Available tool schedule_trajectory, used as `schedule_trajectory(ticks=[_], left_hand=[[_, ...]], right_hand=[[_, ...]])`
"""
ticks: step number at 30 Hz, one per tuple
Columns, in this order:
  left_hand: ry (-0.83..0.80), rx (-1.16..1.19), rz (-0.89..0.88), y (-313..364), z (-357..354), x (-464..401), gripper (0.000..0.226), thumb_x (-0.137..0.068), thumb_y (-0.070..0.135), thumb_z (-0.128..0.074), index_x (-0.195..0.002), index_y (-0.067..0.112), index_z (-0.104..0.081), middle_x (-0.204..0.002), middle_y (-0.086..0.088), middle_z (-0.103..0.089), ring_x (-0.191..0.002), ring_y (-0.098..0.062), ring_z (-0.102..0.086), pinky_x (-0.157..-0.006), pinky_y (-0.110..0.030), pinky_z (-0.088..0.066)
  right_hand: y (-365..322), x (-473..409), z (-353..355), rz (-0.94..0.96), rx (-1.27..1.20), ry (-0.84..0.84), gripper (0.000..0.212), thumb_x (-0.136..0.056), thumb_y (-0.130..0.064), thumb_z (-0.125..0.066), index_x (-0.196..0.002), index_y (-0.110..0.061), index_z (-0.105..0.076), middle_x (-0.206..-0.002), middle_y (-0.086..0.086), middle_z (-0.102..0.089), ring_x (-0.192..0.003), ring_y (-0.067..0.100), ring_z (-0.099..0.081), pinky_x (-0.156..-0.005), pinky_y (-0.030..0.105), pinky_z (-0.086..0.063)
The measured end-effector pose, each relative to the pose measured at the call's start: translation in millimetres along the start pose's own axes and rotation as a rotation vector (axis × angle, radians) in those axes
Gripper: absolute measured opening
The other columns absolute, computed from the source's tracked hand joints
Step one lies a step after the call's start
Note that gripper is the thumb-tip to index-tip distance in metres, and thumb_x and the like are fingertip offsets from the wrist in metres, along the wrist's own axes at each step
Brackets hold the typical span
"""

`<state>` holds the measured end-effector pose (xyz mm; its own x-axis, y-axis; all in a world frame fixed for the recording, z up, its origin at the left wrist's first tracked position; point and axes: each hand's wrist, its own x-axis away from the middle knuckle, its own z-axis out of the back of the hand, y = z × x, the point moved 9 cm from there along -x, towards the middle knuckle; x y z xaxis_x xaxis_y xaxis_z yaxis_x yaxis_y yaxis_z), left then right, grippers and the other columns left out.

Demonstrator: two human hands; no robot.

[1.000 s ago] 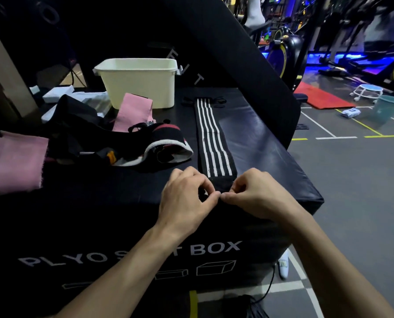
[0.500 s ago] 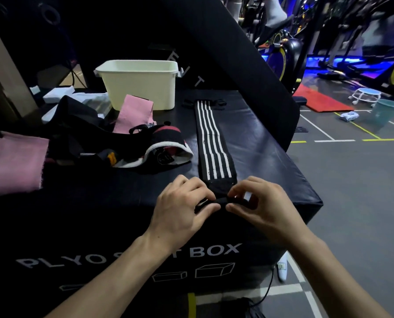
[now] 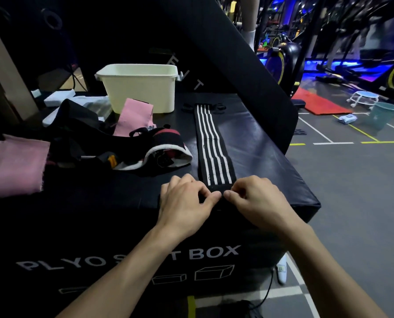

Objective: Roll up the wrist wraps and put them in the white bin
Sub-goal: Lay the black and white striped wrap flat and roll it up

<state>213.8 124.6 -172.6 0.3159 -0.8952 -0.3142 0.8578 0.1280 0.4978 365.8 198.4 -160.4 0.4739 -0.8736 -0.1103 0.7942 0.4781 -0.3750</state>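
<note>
Rolling start: both hands pinch the near end of the striped wrap, likely to begin a tight first turn.
Left hand (image 3: 187, 203): fingers curled, thumb and forefinger nipped on the wrap's black end at the near edge of the box top.
Right hand (image 3: 258, 198): same pinch, thumb tip almost touching the left thumb; 2 hands side by side keep the fold square across the width.
Wrap (image 3: 213, 145): black with 4 white stripes, laid flat and straight, running away from the hands toward the bin; flat layout should let it roll evenly. Far end has dark loops or straps, too dim to read.
Plyo box (image 3: 260, 143): black padded top serves as the work surface; printed text on the near face.
Other wraps: black, red and white one (image 3: 168, 148) lies loose left of the striped wrap, not rolled; pink one (image 3: 134, 117) leans up near the bin; another pink piece (image 3: 15, 166) far left. Dark pile between them, contents unclear.
Bin (image 3: 141, 92): white, upright at the far left of the box top, just beyond the pink wrap; inside not visible.
Progress: early, judged; no rolled wrap seen, several left.
Risk: roll may skew if 1 side leads.
</note>
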Motion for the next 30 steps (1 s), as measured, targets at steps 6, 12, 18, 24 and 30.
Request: schedule_trajectory(ticks=[6, 12, 18, 24, 30], left_hand=[[0.1, 0.068, -0.272, 22.2, 10.1, 7.1, 0.014, -0.092, 0.048, -0.066, -0.096, 0.035, -0.066, -0.095, 0.017, -0.059, -0.092, -0.007, -0.055, -0.088, -0.034, -0.04], [0.122, 0.0, -0.462, 24.7, 6.8, 13.2, 0.022, -0.09, 0.046, -0.068, -0.103, 0.029, -0.071, -0.1, 0.016, -0.061, -0.091, -0.012, -0.053, -0.078, -0.034, -0.049], [0.124, 0.038, -0.477, 27.7, 2.8, 10.8, 0.019, -0.098, 0.039, -0.059, -0.101, 0.024, -0.07, -0.097, 0.013, -0.062, -0.089, -0.013, -0.053, -0.078, -0.039, -0.049], [0.048, 0.17, -0.323, 15.6, -2.9, -2.2, 0.015, -0.097, 0.041, -0.06, -0.098, 0.029, -0.07, -0.095, 0.015, -0.065, -0.092, -0.008, -0.055, -0.087, -0.036, -0.046], [-0.033, 0.275, -0.213, 10.5, -2.5, -11.9, 0.012, -0.095, 0.039, -0.065, -0.093, 0.03, -0.074, -0.09, 0.015, -0.07, -0.091, -0.005, -0.063, -0.086, -0.035, -0.051]], right_hand=[[3.2, -8.2, -0.2, -0.101, -0.125, -0.106, 0.04, -0.085, -0.05, -0.068, -0.069, -0.013, -0.067, -0.063, 0.0, -0.066, -0.069, 0.02, -0.065, -0.055, 0.029, -0.04], [3.1, -3.6, 2.0, -0.067, -0.198, -0.035, 0.034, -0.083, -0.048, -0.071, -0.066, -0.018, -0.064, -0.06, -0.005, -0.064, -0.067, 0.012, -0.062, -0.057, 0.03, -0.044], [-6.9, 19.4, 11.1, 0.138, -0.218, 0.293, 0.016, -0.088, -0.042, -0.071, -0.087, -0.029, -0.062, -0.082, -0.013, -0.063, -0.079, 0.008, -0.062, -0.073, 0.04, -0.053], [-7.7, 19.9, 6.7, 0.282, -0.109, 0.259, 0.022, -0.091, -0.056, -0.061, -0.098, -0.036, -0.063, -0.099, -0.018, -0.056, -0.068, 0.007, -0.056, -0.063, 0.036, -0.052], [-8.3, 19.4, 1.6, 0.334, -0.093, 0.223, 0.028, -0.086, -0.054, -0.067, -0.108, -0.036, -0.063, -0.107, -0.02, -0.056, -0.068, 0.003, -0.05, -0.061, 0.026, -0.045]])
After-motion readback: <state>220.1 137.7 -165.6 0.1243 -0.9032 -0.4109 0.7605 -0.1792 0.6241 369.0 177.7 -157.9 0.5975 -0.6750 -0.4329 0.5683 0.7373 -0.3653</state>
